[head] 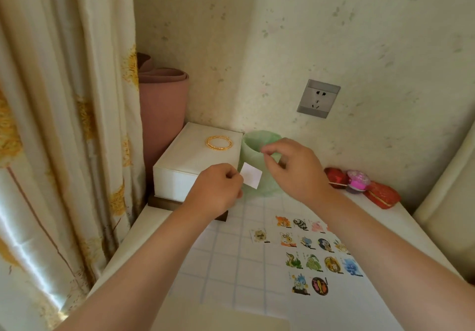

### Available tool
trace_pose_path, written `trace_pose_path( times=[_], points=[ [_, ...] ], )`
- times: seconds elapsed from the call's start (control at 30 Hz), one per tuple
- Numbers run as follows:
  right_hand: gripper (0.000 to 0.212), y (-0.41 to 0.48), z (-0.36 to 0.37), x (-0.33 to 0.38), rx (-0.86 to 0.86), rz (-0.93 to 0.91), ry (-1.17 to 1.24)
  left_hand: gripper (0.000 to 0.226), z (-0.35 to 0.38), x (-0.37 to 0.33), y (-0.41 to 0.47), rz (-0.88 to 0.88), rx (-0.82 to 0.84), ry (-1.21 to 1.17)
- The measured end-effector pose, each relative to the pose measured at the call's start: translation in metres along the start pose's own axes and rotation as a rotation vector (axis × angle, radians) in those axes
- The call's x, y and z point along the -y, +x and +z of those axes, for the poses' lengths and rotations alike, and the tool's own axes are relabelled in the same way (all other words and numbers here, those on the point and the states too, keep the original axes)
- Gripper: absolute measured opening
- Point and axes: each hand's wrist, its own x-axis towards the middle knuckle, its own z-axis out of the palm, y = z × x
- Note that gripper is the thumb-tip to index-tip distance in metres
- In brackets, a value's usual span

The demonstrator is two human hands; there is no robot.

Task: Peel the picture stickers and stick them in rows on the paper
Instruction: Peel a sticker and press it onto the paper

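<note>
1. The left hand (pixel 218 189) pinched a small white paper square (pixel 252 175) by one edge, thumb against curled fingers, right in front of the green bin (pixel 253 141).
2. The right hand (pixel 295 166) hung over the bin's rim with thumb and forefinger tips nearly closed. Whether they held anything could not be told.
3. The bin was round, lined with thin, crinkled translucent green plastic.
4. Nearer the person than the bin lay one sheet of white paper (pixel 231 253) ruled in a pale blue grid, flat on the table.
5. Fourteen picture stickers (pixel 313 262) showed on that sheet, small rectangles with colourful cartoon animals, in four rows of three, five, four and two. The right forearm covered the row ends.
6. Left of the bin, touching it, stood one smooth white rectangular box (pixel 198 156) bearing thin gold bangles (pixel 219 142).
7. Right of the bin lay two red embroidered pouches (pixel 383 194) and one glittery pink ball (pixel 358 180).
</note>
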Motion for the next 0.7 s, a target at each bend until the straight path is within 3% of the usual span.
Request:
trace_pose_path(
  times=[0.17, 0.27, 0.37, 0.57, 0.7],
  points=[
    [0.028, -0.047, -0.029, 0.010, 0.113, -0.199, -0.114, 0.020, 0.020, -0.013, -0.011, -0.102, 0.132, -0.170],
    [0.019, -0.066, -0.038, -0.002, 0.110, -0.273, -0.205, 0.019, 0.033, -0.022, -0.020, -0.151, 0.204, -0.210],
    [0.002, -0.080, -0.043, -0.014, 0.076, -0.332, -0.243, 0.018, 0.048, -0.026, -0.026, -0.207, 0.245, -0.204],
    [0.014, -0.094, -0.051, -0.029, 0.105, -0.408, -0.305, 0.020, 0.077, -0.031, -0.029, -0.365, 0.264, -0.137],
    [0.011, -0.104, -0.052, -0.040, 0.113, -0.432, -0.289, 0.024, 0.094, -0.030, -0.031, -0.438, 0.273, -0.120]
  ],
)
